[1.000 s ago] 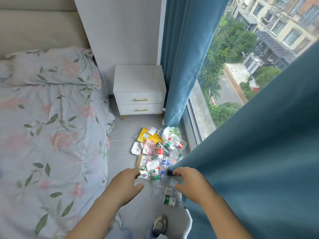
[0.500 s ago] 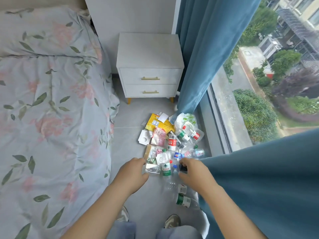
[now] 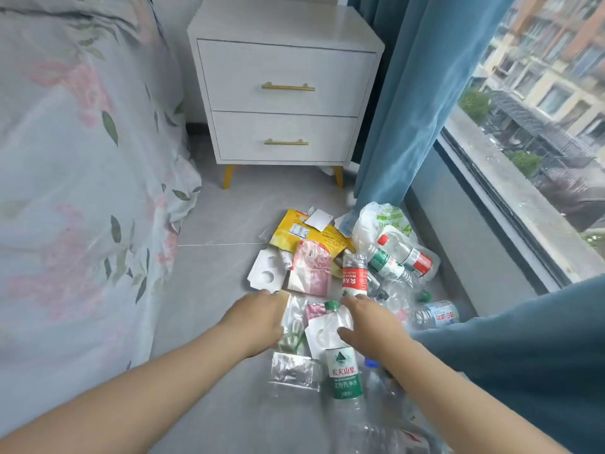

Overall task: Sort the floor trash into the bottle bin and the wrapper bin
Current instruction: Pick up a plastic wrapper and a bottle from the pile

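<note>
While beside crinkled foil wrapper (image 3: 294,371) and clear bottle (image 3: 343,376), left hand (image 3: 258,319), right hand (image 3: 371,324) loose, empty

Pale grey bedspread (image 3: 82,165) has pink flowers and green leaves. Teal fabric curtain (image 3: 412,93), white two-drawer nightstand (image 3: 284,60) with gold handles (image 3: 288,87), yellow foil wrapper (image 3: 291,231), green-label clear plastic bottle (image 3: 343,371), red-label clear plastic bottle (image 3: 354,278).

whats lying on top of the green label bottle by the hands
A white card with a round cut-out lies across the green-label bottle, between its green cap and label. The bottle's shoulder under it is hidden.
</note>
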A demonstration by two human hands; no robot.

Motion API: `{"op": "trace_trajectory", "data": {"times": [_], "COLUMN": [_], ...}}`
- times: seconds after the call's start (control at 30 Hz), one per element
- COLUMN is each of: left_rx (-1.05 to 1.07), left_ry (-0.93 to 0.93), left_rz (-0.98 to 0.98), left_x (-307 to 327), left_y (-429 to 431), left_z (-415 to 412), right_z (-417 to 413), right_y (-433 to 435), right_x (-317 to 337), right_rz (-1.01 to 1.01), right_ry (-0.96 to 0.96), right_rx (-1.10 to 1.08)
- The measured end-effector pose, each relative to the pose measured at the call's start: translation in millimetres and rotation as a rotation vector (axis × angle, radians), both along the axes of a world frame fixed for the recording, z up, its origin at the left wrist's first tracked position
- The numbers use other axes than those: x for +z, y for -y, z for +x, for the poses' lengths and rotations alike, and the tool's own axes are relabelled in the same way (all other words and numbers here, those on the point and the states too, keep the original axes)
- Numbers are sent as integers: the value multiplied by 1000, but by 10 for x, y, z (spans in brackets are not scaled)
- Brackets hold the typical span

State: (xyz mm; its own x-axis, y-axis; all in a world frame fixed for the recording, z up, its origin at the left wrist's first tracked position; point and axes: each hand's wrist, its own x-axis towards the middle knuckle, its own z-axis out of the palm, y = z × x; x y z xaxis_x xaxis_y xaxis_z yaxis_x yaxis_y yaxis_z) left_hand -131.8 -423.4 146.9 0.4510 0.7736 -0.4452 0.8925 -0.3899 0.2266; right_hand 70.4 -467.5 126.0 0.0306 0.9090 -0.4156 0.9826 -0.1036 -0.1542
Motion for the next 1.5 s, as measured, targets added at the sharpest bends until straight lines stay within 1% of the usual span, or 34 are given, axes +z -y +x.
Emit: {"op": "trace_trajectory", "data": {"times": [0.07,0.13,0.23,0.33,0.6,0.83,1.07,1.23,1.5], "left_rx": [10,1,-19,-32,-78,-101,-117,-169,-153], "left_ry": [38,69,72,76,24,-55,-94,-116,-92], "left_rz": [13,36,74,58,53,2,-17,11,29], "left_x": [-412,-721,-1047,-1269,-1365,-1529,-1750,-1935,-2130], "left_y": [-102,-195,-248,-211,-105,63,99,118,117], "left_z": [14,47,79,63,26,35,100,148,222], "right_z": [51,92,131,194,264,212,140,120,94], "right_y": [-76,-119,-99,12,262,399,393,344,288], "right_x": [-346,-618,-881,-1044,-1146,-1253,-1428,-1571,-1684], "right_rz": [43,93,143,156,67,-19,-40,-22,-17], "right_ry": [72,97,77,61,35,29,19,30,-52], "right_rx": [60,81,52,35,-23,-119,-166,-182,-233]}}
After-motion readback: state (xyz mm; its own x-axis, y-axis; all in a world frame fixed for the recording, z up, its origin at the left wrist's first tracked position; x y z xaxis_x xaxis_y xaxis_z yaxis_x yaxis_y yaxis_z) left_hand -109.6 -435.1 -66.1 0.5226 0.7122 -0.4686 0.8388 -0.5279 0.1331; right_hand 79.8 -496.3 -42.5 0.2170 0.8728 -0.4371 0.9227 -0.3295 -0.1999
